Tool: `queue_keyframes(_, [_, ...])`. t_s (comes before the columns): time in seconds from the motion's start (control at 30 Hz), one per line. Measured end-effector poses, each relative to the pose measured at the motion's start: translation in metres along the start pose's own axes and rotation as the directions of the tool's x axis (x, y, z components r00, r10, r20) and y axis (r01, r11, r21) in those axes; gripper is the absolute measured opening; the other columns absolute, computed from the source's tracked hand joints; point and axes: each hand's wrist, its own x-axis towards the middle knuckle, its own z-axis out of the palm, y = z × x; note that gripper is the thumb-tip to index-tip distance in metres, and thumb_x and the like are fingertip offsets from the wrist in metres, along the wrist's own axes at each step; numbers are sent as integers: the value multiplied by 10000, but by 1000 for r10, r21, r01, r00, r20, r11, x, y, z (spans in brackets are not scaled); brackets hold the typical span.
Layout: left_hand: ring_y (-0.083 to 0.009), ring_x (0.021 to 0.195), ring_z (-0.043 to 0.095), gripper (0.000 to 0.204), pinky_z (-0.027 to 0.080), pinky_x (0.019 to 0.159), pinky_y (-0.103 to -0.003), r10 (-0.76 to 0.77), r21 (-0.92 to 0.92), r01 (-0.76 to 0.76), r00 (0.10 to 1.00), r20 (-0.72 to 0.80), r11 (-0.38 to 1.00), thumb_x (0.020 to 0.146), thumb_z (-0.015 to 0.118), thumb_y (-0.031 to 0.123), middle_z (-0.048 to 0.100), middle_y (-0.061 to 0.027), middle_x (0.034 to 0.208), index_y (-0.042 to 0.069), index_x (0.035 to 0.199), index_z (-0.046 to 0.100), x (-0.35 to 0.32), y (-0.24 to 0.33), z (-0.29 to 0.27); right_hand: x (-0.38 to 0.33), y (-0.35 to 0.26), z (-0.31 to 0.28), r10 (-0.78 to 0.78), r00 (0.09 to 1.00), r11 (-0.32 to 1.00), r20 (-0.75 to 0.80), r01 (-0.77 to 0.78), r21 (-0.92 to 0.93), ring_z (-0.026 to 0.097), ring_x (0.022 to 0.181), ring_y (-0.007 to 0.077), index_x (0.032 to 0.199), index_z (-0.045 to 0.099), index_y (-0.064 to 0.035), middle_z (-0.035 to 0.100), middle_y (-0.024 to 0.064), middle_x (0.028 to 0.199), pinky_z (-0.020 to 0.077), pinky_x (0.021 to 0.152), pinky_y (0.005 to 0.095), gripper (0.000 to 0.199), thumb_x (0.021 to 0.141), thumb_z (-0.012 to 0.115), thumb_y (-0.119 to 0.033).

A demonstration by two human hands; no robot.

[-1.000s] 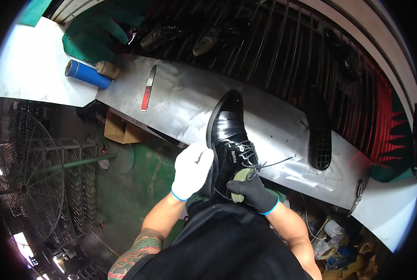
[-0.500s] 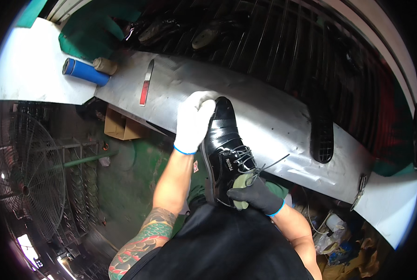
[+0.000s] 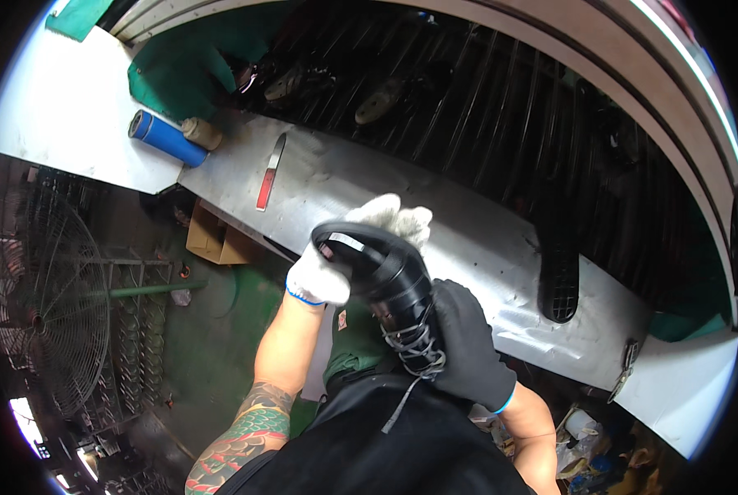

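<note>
I hold a black lace-up shoe (image 3: 401,307) in both hands above the near edge of the metal bench, its toe end pointing away from me. At the toe end a black rim (image 3: 387,241) curves round, with a dark gap beside it; whether it is a bent sole edge I cannot tell. My left hand (image 3: 320,275), in a white glove, wraps the rim, thumb near, fingertips showing beyond it. My right hand (image 3: 471,346), in a dark grey glove, grips the shoe's right side near the grey laces (image 3: 413,347). The green last seen earlier is hidden.
On the metal bench (image 3: 484,239) lie a red-handled knife (image 3: 267,183), a black sole (image 3: 560,285) and a metal tool (image 3: 626,369). A blue roll (image 3: 167,138) sits far left. Dark shoes with green lasts (image 3: 379,102) rest on rollers behind. A large fan (image 3: 47,309) stands left.
The shoe has turned and tilted, bringing its toe end and rim into view. My left hand has gone round the toe; my right hand has moved up from the heel to the shoe's right side.
</note>
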Motion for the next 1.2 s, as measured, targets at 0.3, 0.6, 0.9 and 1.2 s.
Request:
queue_keyframes(0.3, [-383,1175,696,672,525,1081,-527,245,482,-564,781,574,670,734,800,258,715,-266,1245,-99,1282,644,-12,-4,-58,-10,3,-2,-12,1000,999,20,13,-47,467,1358,476,1496,468,-11,481,256,1452,345,1161,622,936,654,844,-173])
queue_keyframes(0.6, [-443,1320,593,761,454,1136,-592,263,308,-592,684,680,745,746,878,401,616,-311,1380,-11,1323,603,-2,-8,24,-7,33,-27,44,988,977,147,-73,202,463,1431,466,1539,416,-1,484,275,1522,366,1207,537,1066,679,951,-334])
queue_keyframes(0.9, [-276,1136,699,632,531,1046,-422,498,637,-729,660,562,248,999,677,473,721,-198,1220,-66,1316,584,-5,0,47,-16,14,-18,169,947,655,275,-316,687,464,1454,427,1604,338,17,481,259,1550,283,1279,481,1123,692,940,-245])
queue_keyframes(1.2, [-285,1177,615,425,498,1081,-443,834,223,-861,502,231,457,1051,586,250,620,-161,1276,14,1396,510,3,-25,-1,-42,14,12,304,788,264,535,-609,748,575,1308,212,1516,461,-24,622,111,1408,482,1112,423,854,786,898,-99])
